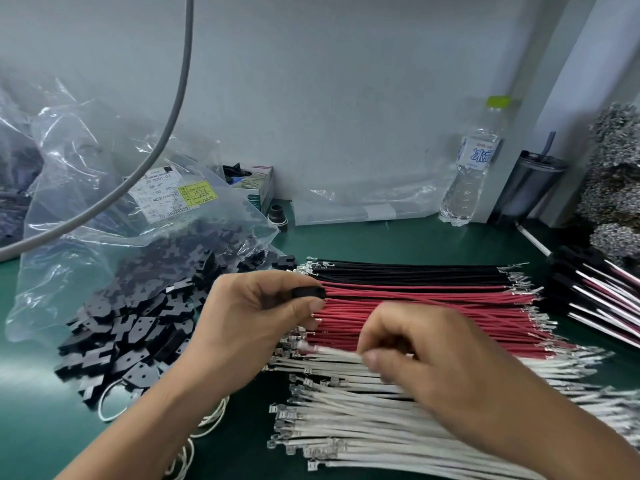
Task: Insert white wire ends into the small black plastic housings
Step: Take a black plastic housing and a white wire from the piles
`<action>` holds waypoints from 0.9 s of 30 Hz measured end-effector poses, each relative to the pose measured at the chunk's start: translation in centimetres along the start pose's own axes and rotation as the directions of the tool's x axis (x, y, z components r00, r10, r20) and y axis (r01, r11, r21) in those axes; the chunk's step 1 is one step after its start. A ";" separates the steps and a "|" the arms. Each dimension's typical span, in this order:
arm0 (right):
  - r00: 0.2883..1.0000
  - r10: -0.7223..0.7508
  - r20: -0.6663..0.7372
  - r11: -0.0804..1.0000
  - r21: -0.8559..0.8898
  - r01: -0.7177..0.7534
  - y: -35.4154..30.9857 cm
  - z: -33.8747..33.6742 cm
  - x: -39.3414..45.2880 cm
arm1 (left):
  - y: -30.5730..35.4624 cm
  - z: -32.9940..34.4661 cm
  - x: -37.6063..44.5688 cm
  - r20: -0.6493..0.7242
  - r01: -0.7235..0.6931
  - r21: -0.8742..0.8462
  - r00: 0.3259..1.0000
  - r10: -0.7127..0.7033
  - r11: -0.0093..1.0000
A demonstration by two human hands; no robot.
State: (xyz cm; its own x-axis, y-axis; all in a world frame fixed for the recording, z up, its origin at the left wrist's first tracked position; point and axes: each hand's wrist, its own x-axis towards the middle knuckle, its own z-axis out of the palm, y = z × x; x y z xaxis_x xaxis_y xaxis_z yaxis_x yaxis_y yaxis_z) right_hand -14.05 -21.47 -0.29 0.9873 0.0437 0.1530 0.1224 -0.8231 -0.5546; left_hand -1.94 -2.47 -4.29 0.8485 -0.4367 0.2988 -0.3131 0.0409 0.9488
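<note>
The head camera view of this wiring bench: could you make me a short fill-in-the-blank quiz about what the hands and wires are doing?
1. The left hand pinches a small ____ plastic housing.
2. The right hand picks a thin wire of ____ colour from the pile.
3. Between the row of black wires and the row of white wires lies a row of ____ wires.
4. The clear plastic water bottle by the wall has a ____ cap.

Missing words: black; white; red; green
</note>
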 end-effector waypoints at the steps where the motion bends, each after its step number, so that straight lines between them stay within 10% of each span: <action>1: 0.997 0.020 -0.070 0.997 0.079 -0.015 0.4 -0.4 0.1 | 0.1 -0.1 0.0 0.004 0.023 -0.031 1.000 -0.023 0.999; 11: 0.902 -0.120 -0.416 0.992 -0.076 0.097 1.6 0.5 0.3 | 0.6 -0.3 0.0 0.055 0.143 -0.150 0.989 -0.136 0.978; 27: 0.818 -0.342 -0.463 0.903 -0.402 0.150 1.3 1.2 0.3 | 1.6 0.0 -0.4 0.153 0.173 -0.171 0.977 -0.148 0.970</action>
State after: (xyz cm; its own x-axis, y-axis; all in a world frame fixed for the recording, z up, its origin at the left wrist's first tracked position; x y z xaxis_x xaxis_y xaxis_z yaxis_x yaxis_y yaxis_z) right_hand -13.43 -21.82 -1.98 0.7186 0.0553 0.6932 0.2178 -0.9646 -0.1489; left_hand -2.82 -2.25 -2.90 0.8101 -0.5703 0.1361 -0.0837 0.1173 0.9896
